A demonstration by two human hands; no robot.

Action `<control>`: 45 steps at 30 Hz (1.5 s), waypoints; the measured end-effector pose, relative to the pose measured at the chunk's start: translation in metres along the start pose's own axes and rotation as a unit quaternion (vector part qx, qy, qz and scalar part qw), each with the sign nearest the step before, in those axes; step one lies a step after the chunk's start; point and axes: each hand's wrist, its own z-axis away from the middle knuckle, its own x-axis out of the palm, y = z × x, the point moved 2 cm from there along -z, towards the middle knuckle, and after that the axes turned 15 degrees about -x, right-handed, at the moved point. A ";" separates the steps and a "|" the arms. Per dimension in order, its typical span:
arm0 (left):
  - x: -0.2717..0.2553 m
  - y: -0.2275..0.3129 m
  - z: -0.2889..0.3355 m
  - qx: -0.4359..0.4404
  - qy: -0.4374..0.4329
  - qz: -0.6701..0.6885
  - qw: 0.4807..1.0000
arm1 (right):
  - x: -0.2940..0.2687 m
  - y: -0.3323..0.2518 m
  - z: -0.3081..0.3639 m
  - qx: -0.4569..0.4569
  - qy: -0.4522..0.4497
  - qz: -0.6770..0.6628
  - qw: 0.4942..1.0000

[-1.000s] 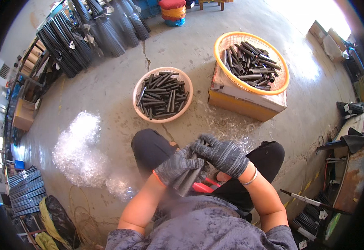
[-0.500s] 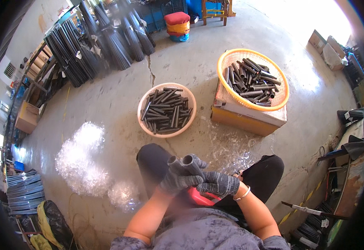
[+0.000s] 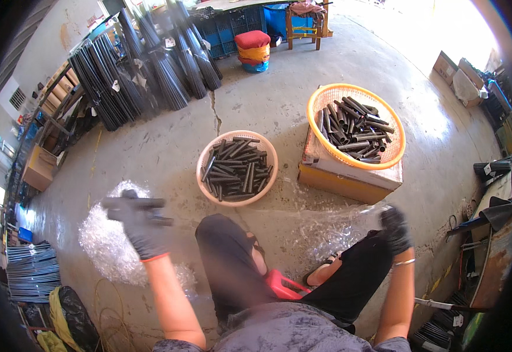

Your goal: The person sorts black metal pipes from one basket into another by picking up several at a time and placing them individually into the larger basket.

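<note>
My left hand (image 3: 135, 227), in a dark grey glove, is raised out to the left above a heap of clear plastic scraps (image 3: 100, 249). It grips two short dark tubes (image 3: 149, 203), smeared by motion. My right hand (image 3: 395, 230), also gloved and blurred, is out at the right above my right knee. Its fingers are closed on a thin strip of clear plastic film (image 3: 358, 215) that trails to the left. Ahead of my knees, a pink basket (image 3: 199, 174) holds many similar dark tubes (image 3: 236, 167).
An orange-rimmed basket (image 3: 311, 104) with more tubes rests on a cardboard box (image 3: 349, 184). Clear scraps (image 3: 335, 232) also lie between my feet. Long dark rods (image 3: 106, 82) lean at the back left, near a red-topped stool (image 3: 252, 50). A red plastic piece (image 3: 282, 286) shows between my legs.
My hands were together over my lap with the two tubes. They have parted widely: the left has carried the tubes left, the right has swung right with film.
</note>
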 end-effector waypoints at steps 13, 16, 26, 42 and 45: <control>0.106 -0.122 0.068 -0.242 -0.135 -0.262 0.925 | -0.141 -0.042 -0.107 0.138 0.117 -0.599 0.780; 0.137 -0.140 0.076 -0.223 -0.241 -0.257 0.909 | -0.151 -0.134 -0.163 -0.018 0.173 -0.820 0.546; 0.107 -0.119 0.072 -0.206 -0.313 -0.342 0.862 | -0.092 -0.192 -0.190 -0.077 -0.085 -0.713 0.691; 0.032 -0.022 -0.002 0.020 0.013 0.053 0.998 | -0.006 0.013 -0.088 0.208 0.038 -0.468 0.858; 0.023 -0.025 0.003 0.022 0.005 -0.055 0.998 | 0.018 0.047 -0.037 0.194 -0.137 -0.240 0.941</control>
